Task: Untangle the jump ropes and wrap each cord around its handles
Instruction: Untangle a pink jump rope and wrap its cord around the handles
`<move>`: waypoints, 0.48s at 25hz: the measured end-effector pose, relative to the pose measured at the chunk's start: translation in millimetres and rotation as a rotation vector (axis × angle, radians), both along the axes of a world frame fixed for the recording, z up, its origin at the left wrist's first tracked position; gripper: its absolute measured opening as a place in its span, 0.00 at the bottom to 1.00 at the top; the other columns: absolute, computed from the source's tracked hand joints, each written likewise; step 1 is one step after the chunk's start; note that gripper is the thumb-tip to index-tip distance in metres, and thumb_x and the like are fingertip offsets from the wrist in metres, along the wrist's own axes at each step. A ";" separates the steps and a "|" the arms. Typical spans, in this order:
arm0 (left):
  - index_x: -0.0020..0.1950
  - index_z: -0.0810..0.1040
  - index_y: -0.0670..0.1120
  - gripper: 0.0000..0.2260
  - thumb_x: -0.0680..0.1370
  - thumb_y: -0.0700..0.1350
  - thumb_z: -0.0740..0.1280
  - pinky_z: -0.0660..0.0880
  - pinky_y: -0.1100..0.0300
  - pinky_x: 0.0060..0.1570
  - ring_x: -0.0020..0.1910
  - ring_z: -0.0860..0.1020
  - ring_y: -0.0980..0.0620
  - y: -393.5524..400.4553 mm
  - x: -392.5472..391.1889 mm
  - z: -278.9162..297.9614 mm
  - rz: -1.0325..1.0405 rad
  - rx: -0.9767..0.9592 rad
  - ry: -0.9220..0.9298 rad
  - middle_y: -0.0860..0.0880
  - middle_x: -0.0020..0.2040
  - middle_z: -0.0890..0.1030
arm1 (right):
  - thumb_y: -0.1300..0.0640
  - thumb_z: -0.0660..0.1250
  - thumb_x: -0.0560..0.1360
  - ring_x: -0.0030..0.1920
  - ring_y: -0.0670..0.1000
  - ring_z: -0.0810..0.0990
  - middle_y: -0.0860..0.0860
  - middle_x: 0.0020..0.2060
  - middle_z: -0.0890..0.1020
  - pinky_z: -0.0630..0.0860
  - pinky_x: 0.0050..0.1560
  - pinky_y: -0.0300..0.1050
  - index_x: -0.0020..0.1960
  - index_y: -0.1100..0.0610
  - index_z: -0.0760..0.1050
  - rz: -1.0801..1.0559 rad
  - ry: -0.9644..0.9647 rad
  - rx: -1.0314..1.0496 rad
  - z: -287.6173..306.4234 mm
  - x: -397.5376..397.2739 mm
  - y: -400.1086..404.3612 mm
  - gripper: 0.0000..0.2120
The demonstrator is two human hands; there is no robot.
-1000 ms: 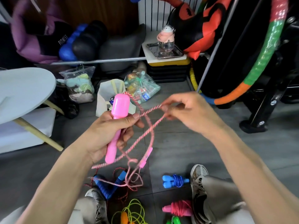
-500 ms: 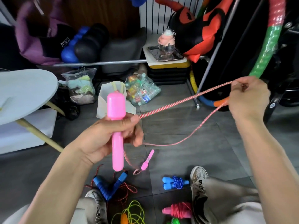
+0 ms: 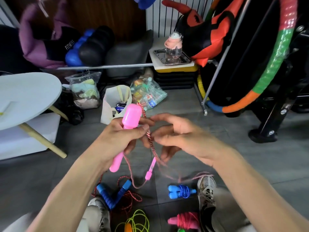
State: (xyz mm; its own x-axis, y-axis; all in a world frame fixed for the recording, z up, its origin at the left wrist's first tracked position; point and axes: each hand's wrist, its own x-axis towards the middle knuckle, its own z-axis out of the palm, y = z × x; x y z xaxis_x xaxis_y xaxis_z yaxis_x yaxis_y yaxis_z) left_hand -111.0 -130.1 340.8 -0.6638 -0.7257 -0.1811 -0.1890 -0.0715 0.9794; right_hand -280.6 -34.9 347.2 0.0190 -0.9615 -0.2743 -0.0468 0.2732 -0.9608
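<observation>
My left hand (image 3: 119, 139) grips a pink jump-rope handle (image 3: 129, 120), held upright with its thick end up. A pink-and-white striped cord (image 3: 153, 147) runs from the handle's top down past my left thumb. My right hand (image 3: 180, 139) is right beside it, fingers pinching the cord near the left thumb. The cord hangs to the floor, and the second pink handle (image 3: 150, 169) dangles below my hands. On the floor lie blue handles with a loose red cord (image 3: 113, 194), a wrapped blue rope (image 3: 181, 191), a wrapped pink rope (image 3: 185, 221) and a loose yellow-green cord (image 3: 138, 222).
My shoes (image 3: 206, 190) flank the ropes on the grey tiled floor. A round white table (image 3: 28, 96) stands at the left. Plastic bags (image 3: 147, 93) and a white bag (image 3: 115, 104) sit behind my hands. A multicoloured hoop (image 3: 274, 64) and black stand fill the right.
My right hand had pulled the cord far out to the right; it has now come back in beside the left hand. The slack cord has dropped toward the floor.
</observation>
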 end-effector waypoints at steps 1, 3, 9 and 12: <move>0.50 0.83 0.43 0.05 0.77 0.40 0.68 0.63 0.63 0.23 0.21 0.65 0.53 -0.2 -0.9 -1.2 0.016 -0.049 -0.046 0.41 0.34 0.83 | 0.68 0.67 0.76 0.31 0.55 0.78 0.56 0.42 0.82 0.80 0.34 0.48 0.64 0.54 0.74 -0.004 0.063 -0.003 -3.9 2.8 -1.5 0.18; 0.49 0.83 0.42 0.04 0.77 0.38 0.69 0.69 0.63 0.26 0.23 0.70 0.54 0.9 -2.3 -1.6 0.016 -0.099 -0.076 0.42 0.36 0.84 | 0.67 0.66 0.77 0.29 0.50 0.74 0.52 0.34 0.78 0.78 0.31 0.47 0.61 0.56 0.77 -0.064 0.098 -0.001 -4.5 -1.2 -4.5 0.14; 0.43 0.81 0.40 0.04 0.72 0.40 0.71 0.73 0.64 0.31 0.32 0.76 0.52 -3.8 2.5 1.1 0.045 -0.070 0.009 0.44 0.33 0.81 | 0.68 0.62 0.78 0.34 0.45 0.74 0.46 0.32 0.76 0.71 0.43 0.44 0.46 0.56 0.75 -0.321 -0.104 -0.199 10.3 -34.7 -3.6 0.09; 0.41 0.80 0.40 0.11 0.70 0.48 0.69 0.66 0.63 0.26 0.26 0.69 0.51 -1.0 2.3 3.1 0.018 0.013 0.031 0.44 0.26 0.74 | 0.67 0.61 0.79 0.29 0.46 0.73 0.50 0.31 0.74 0.80 0.35 0.47 0.45 0.55 0.71 -0.470 -0.113 -0.158 10.7 -47.8 -3.6 0.09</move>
